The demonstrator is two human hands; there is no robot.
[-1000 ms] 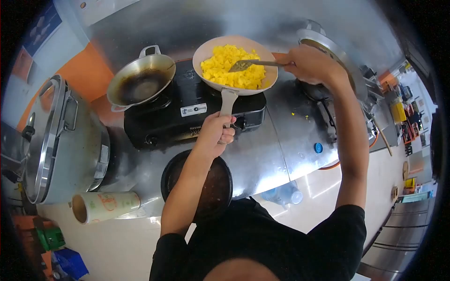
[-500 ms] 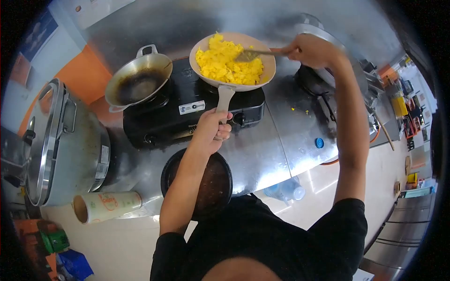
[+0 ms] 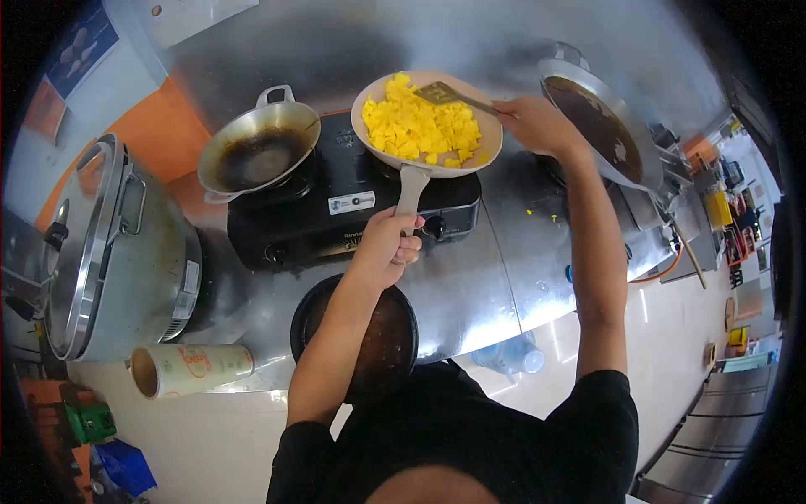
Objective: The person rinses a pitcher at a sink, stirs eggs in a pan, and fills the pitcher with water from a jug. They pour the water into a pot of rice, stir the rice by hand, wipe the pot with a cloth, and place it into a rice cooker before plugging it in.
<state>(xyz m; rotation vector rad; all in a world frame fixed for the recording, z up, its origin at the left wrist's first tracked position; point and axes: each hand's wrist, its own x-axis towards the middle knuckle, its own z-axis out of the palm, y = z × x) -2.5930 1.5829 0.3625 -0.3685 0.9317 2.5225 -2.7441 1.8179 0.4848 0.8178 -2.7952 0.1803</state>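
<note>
My left hand (image 3: 388, 247) is closed around the handle of a light-coloured frying pan (image 3: 490, 158), which sits over the right burner of a black gas stove (image 3: 277, 231). Yellow scrambled eggs (image 3: 420, 124) in soft lumps fill much of the pan. My right hand (image 3: 537, 124) grips a spatula (image 3: 449, 94), its blade at the far edge of the eggs near the pan's back rim. On the left burner stands a metal wok (image 3: 260, 151) with a dark, scorched bottom.
A large lidded pot (image 3: 126, 260) stands at the left, with a paper cup (image 3: 193, 370) lying nearby. A dark round pan (image 3: 390, 336) is under my left forearm. To the right is a wide pan of dark liquid (image 3: 600, 126). Egg bits lie on the steel counter (image 3: 470, 286).
My right hand has moved left and slightly down, and the spatula blade has shifted to the back of the eggs. My left hand still holds the pan. The view has shifted a little.
</note>
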